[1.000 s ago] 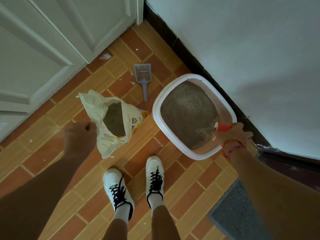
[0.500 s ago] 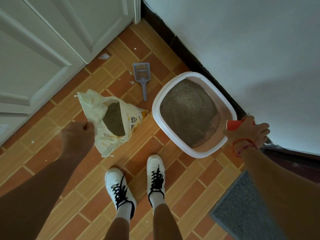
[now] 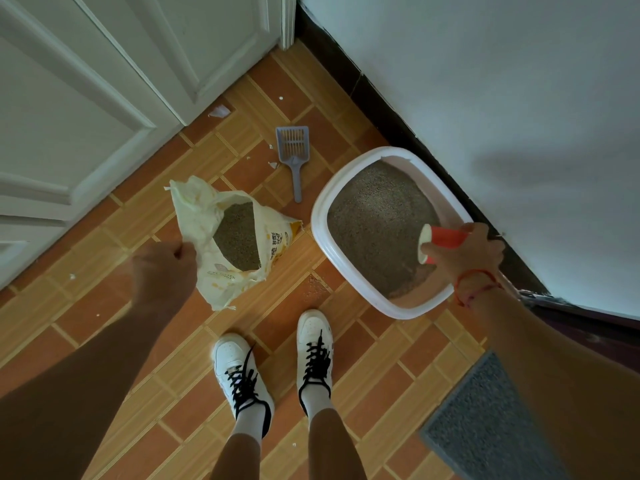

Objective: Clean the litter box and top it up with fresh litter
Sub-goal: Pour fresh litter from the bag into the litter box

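A white-rimmed litter box (image 3: 320, 233) sits on the tiled floor against the wall, holding grey-brown litter (image 3: 374, 216) that leaves a bare strip at its near and right sides. My right hand (image 3: 467, 252) grips a red cup (image 3: 441, 239), tipped on its side with its white mouth facing left over the litter. An open pale yellow litter bag (image 3: 204, 216) stands to the left with litter showing inside. My left hand (image 3: 166, 268) pinches the bag's near edge.
A blue-grey slotted scoop (image 3: 293, 150) lies on the tiles beyond the bag and box. White doors (image 3: 104, 81) close off the left. A grey mat (image 3: 485, 427) lies at lower right. My two white shoes (image 3: 277, 362) stand in front of the box. Spilled grains speckle the tile near it.
My right hand drew the red cup out past the box's right rim, then brought it back over the litter, tipped sideways. The left hand has stayed on the bag.
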Action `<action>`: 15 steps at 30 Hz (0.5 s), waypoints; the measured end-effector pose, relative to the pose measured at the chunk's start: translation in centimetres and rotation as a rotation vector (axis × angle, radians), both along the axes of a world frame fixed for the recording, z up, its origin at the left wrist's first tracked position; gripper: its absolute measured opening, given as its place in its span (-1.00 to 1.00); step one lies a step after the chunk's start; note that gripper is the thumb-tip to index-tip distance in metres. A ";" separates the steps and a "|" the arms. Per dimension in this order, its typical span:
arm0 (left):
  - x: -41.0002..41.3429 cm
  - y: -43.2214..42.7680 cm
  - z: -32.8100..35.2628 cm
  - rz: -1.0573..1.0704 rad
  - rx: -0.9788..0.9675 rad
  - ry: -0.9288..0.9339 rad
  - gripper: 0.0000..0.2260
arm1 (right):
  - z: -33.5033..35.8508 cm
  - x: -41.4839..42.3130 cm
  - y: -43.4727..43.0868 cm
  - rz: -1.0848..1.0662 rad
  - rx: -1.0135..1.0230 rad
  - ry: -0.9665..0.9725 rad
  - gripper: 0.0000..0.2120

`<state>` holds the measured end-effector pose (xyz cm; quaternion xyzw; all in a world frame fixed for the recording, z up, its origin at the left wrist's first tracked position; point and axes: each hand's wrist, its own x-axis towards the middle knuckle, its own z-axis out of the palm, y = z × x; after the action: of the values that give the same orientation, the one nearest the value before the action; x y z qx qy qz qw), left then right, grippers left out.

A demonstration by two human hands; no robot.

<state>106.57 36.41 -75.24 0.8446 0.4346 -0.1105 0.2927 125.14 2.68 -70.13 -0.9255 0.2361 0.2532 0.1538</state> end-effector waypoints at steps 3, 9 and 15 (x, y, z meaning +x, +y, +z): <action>0.2 0.1 0.4 -0.002 -0.003 0.002 -0.57 | -0.2 0.2 2.8 0.049 0.227 -0.058 -0.29; 0.3 1.4 0.5 0.015 -0.021 0.021 -0.62 | 3.0 -0.9 11.9 0.237 0.752 -0.116 -0.48; 0.3 2.5 0.4 0.074 -0.075 -0.019 -0.69 | 5.2 -3.6 19.1 0.694 0.816 0.045 -0.54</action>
<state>106.84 38.95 -74.88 0.8173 0.4583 -0.1076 0.3322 121.53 21.77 -64.90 -0.8085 -0.1981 0.3802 0.4031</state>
